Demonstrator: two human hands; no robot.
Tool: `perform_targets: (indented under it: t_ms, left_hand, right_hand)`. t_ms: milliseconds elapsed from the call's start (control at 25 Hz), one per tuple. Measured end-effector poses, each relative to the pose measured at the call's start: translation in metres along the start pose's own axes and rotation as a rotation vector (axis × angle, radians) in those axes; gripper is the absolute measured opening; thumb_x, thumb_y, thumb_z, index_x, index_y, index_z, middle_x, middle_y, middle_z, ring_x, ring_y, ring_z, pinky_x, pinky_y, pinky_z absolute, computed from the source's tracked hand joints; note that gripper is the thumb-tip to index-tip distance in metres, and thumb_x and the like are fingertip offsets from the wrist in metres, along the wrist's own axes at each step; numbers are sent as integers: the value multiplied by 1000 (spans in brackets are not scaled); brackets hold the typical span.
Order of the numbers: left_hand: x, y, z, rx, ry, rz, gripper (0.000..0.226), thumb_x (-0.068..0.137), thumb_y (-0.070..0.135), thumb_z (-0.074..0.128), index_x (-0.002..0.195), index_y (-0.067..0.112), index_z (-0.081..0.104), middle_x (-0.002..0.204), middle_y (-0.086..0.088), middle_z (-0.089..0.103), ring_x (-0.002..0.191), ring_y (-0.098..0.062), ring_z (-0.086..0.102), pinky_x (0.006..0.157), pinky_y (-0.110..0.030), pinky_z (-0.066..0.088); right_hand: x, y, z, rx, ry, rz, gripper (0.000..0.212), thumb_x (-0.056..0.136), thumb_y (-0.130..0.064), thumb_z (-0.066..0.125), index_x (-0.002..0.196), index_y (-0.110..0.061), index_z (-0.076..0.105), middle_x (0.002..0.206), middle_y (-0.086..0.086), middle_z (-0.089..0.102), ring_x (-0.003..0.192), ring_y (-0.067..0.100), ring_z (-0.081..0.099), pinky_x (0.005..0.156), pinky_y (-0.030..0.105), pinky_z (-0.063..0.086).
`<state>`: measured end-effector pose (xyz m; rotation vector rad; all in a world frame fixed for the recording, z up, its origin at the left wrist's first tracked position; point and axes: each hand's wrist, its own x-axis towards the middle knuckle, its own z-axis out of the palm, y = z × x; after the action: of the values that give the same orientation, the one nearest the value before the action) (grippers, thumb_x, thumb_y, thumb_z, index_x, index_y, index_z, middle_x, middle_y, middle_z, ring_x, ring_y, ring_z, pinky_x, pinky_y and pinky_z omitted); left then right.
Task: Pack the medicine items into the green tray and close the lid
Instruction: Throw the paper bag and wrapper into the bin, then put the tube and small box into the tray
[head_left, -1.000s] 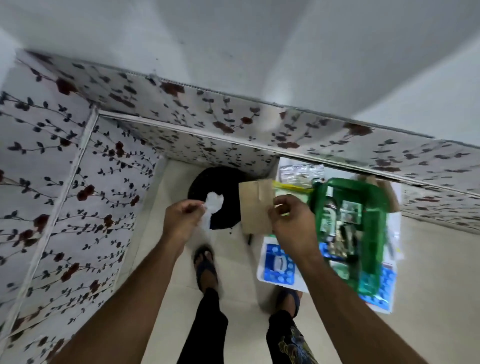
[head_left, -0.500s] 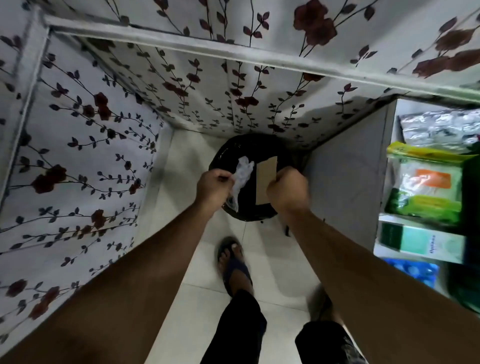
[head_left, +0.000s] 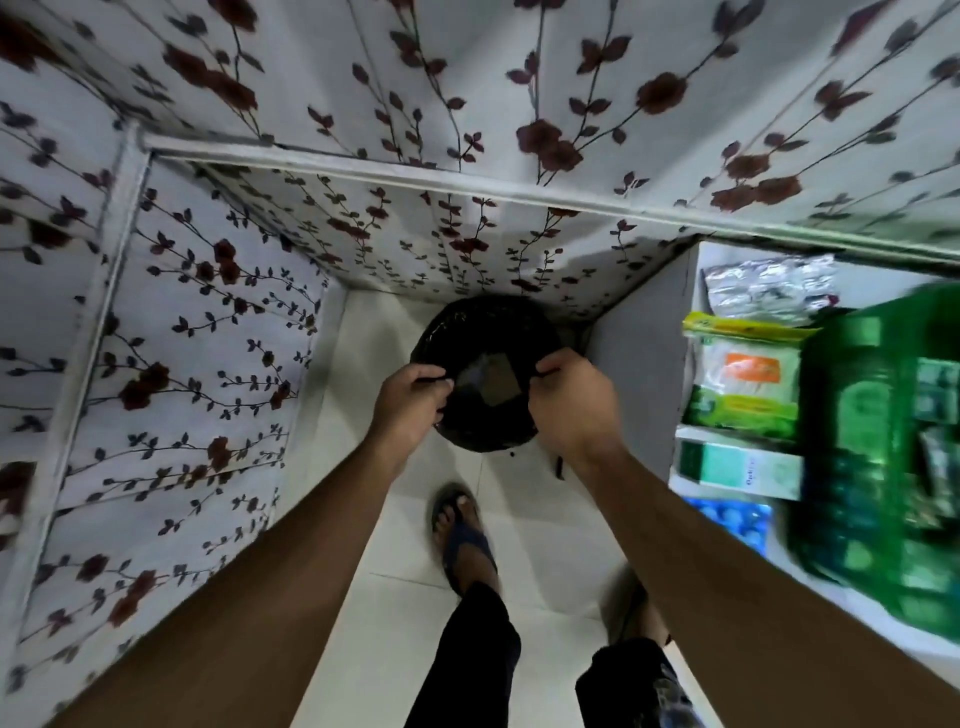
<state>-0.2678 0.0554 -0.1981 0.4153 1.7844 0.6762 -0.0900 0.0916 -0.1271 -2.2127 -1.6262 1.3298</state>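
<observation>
The green tray (head_left: 872, 467) shows blurred at the right edge, on a white surface, with items inside it. Beside it lie a silver foil pack (head_left: 769, 286), a green and white packet (head_left: 743, 384), a teal box (head_left: 737, 467) and a blue blister pack (head_left: 732, 519). Both hands are away from the tray, down at a black bin (head_left: 483, 322) on the floor. My left hand (head_left: 410, 405) and my right hand (head_left: 571, 405) each pinch the black bin bag at the rim, one on either side. A brown cardboard piece (head_left: 501, 384) and a bit of clear wrapper lie inside the bin.
Floral-patterned panels (head_left: 208, 364) wall in the left and back. A grey side wall (head_left: 644, 374) stands between the bin and the white surface. My sandalled foot (head_left: 462, 530) is on the tiled floor just behind the bin.
The cardboard and the clear wrapper have left my hands and dropped into the bin. Both hands now grip the bin bag's rim. The view has swung right, showing more of the green tray.
</observation>
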Motion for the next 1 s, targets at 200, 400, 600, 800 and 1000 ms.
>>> perform_targets:
  t_ms: [200, 400, 600, 800, 1000]
  left_hand:
    - [-107, 67, 34, 19, -17, 139, 13, 90, 13, 63, 95, 24, 66, 91, -4, 71, 81, -18, 69, 72, -30, 52]
    - [-197, 108, 105, 219, -92, 335, 17, 86, 8, 66, 94, 23, 67, 84, -5, 70, 78, -17, 67, 71, -25, 50]
    - [-220, 97, 156, 747, -125, 674, 32, 75, 15, 78, 105, 24, 69, 102, 5, 59, 91, -11, 60, 81, -26, 48]
    - [-205, 75, 182, 1021, -70, 829, 44, 70, 18, 81, 113, 16, 68, 110, -7, 60, 102, -26, 54, 89, -35, 45]
    - [-190, 63, 185, 1214, -40, 898, 52, 63, 17, 85, 112, 15, 68, 103, -9, 64, 92, -33, 58, 80, -40, 51]
  right_hand:
    - [-69, -8, -94, 66, 149, -163, 36, 78, -32, 46, 102, -17, 69, 98, 8, 75, 95, 30, 68, 77, 34, 49]
    - [-115, 44, -219, 179, 320, -240, 17, 86, -23, 57, 99, -20, 68, 91, -1, 74, 81, 19, 69, 70, 32, 53]
    - [-112, 141, -319, 181, 419, -76, 13, 87, -17, 63, 94, -24, 70, 83, -4, 71, 75, 16, 66, 70, 28, 47]
    - [-64, 237, -331, -23, 422, 135, 27, 86, -22, 61, 112, -21, 69, 107, 6, 71, 98, 27, 66, 77, 29, 44]
    - [-43, 272, -317, -119, 317, 175, 37, 87, -24, 65, 124, -21, 62, 119, 11, 65, 102, 29, 64, 81, 35, 49]
